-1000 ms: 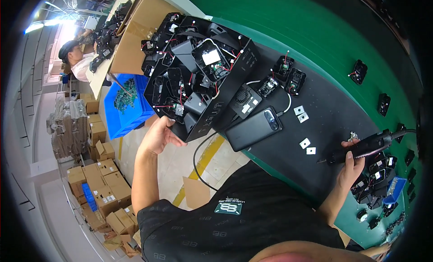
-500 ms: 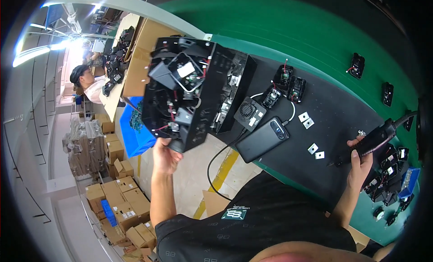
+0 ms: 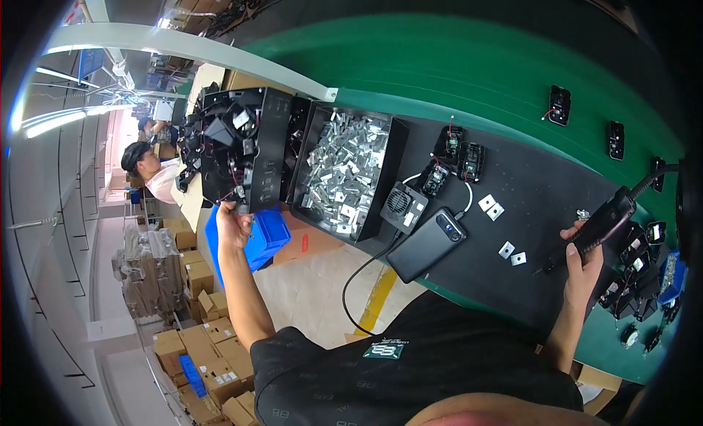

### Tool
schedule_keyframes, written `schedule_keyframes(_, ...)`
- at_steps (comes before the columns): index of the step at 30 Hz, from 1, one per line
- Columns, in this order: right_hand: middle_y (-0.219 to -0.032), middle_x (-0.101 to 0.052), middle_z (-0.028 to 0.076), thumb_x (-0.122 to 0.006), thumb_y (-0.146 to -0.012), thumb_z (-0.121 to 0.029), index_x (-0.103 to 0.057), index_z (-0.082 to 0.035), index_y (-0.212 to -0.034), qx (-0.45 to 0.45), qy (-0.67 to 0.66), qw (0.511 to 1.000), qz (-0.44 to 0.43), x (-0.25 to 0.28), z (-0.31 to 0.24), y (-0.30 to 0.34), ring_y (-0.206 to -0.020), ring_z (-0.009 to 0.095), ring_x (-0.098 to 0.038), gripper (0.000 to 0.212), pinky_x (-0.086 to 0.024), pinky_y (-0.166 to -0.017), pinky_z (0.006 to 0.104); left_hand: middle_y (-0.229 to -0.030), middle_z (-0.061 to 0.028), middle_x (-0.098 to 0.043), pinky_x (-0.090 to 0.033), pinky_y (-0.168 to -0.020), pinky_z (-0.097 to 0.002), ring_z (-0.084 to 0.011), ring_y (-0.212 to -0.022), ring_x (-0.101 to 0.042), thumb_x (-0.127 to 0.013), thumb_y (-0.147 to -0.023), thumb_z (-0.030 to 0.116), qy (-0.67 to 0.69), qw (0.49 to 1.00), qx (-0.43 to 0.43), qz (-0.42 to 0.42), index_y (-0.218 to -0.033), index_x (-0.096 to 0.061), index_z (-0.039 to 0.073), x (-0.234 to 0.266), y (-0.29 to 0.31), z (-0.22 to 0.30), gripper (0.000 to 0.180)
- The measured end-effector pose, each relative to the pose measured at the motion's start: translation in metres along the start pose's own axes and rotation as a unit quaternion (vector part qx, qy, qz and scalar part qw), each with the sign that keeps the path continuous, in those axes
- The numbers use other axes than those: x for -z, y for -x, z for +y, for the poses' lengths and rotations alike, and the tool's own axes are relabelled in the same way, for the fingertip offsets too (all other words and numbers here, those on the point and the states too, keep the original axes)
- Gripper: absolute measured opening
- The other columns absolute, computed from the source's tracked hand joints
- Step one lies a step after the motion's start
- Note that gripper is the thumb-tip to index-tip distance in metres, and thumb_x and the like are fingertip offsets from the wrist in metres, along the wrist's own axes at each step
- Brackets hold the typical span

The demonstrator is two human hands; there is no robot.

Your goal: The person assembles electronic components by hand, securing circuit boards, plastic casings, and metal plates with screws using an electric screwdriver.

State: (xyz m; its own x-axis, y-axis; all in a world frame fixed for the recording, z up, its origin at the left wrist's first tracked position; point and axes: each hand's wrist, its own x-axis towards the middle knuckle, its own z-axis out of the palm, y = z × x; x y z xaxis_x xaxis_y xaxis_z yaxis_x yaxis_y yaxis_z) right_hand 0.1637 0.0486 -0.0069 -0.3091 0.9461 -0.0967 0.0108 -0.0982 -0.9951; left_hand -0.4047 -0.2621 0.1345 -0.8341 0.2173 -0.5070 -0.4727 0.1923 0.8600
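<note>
My left hand (image 3: 234, 227) grips the near edge of a black bin (image 3: 272, 144) at the left end of the bench. Black plastic housings with circuit boards and red wires fill it. Just right of it stands a second black bin (image 3: 398, 173), full of small silver metal plates (image 3: 344, 177). On the right, my right hand (image 3: 582, 257) is wrapped round a black corded electric screwdriver (image 3: 604, 224), its thin tip pointing left over the black mat. A small shiny metal piece (image 3: 583, 214) shows by its fingertips; whether they hold it is unclear.
A black power bank (image 3: 427, 245), a small fan (image 3: 403, 208) and open black housings (image 3: 471, 162) lie mid-bench, with several white square pieces (image 3: 491, 207) nearby. More housings pile up at right by a blue tray (image 3: 670, 278). Blue crates (image 3: 267, 238) stand below left. Another person (image 3: 150, 169) works beyond.
My left hand has moved the bin of housings left and away from me, uncovering the bin of metal plates. My right hand keeps the screwdriver in nearly the same place.
</note>
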Motion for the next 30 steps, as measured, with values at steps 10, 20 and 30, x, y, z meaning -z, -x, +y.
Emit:
schedule_keyframes(10, -0.109, -0.061, 0.011, -0.058, -0.083, -0.005, -0.05, 0.005, -0.122, 0.003, -0.017, 1.0, -0.007, -0.005, -0.001, 0.003, -0.102, 0.02, -0.06, 0.041, -0.042, -0.098, 0.0357, -0.061, -0.0087, -0.067, -0.046, -0.034, -0.0182, -0.0113, -0.043, -0.061, -0.048, -0.09, 0.058, -0.093, 0.995, 0.014, -0.012, -0.078, -0.064, 0.002, -0.009, 0.005, -0.003, 0.06)
schedule_keyframes(20, -0.102, -0.063, 0.017, -0.062, -0.079, -0.007, -0.049, 0.006, -0.122, 0.035, -0.074, 0.995, -0.048, 0.007, 0.001, 0.01, -0.099, 0.026, -0.062, 0.047, -0.046, -0.094, 0.0387, -0.052, 0.0038, -0.039, -0.024, -0.04, -0.0213, -0.008, -0.042, -0.032, -0.039, -0.1, 0.046, 0.012, 0.957, -0.267, 0.116, -0.084, -0.059, 0.003, -0.024, 0.057, -0.082, 0.05)
schedule_keyframes(30, -0.085, -0.055, 0.007, -0.069, -0.076, -0.025, -0.047, -0.008, -0.116, 0.162, -0.291, 0.933, -0.132, 0.011, -0.011, 0.019, -0.074, 0.018, -0.053, 0.049, -0.043, -0.069, 0.0341, -0.146, -0.0202, -0.038, -0.025, -0.112, -0.0421, -0.0364, -0.135, -0.034, -0.055, -0.092, 0.023, -0.585, 0.605, -0.492, -0.222, -0.142, -0.039, 0.002, -0.204, 0.018, -0.11, 0.057)
